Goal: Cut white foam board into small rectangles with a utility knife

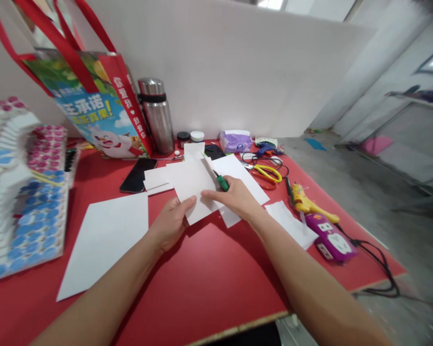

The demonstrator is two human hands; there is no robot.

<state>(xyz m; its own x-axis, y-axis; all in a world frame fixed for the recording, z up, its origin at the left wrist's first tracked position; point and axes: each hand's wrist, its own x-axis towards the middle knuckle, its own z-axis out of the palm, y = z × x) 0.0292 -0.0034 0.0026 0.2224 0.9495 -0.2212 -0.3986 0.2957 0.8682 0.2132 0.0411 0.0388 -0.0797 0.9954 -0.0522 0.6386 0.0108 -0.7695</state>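
White and straight-edged, the sheet [195,185] is between the hands, above the red table [209,274]. Its far edge blends into other pale pieces [157,179], and the tip of the green-handled tool [222,183] is hard to make out. The left hand [172,222] pinches the sheet's left edge, thumb on top, fingers largely hidden; the right hand [238,198] grips the tool, thumb over the sheet's right side.

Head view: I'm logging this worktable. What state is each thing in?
White card, in the left hand
Green-handled tool, in the right hand
Steel flask, upright, lid on
Black phone, flat, screen dark
Shopping bag, standing upright
Glue gun, lying down
White jar, lid on
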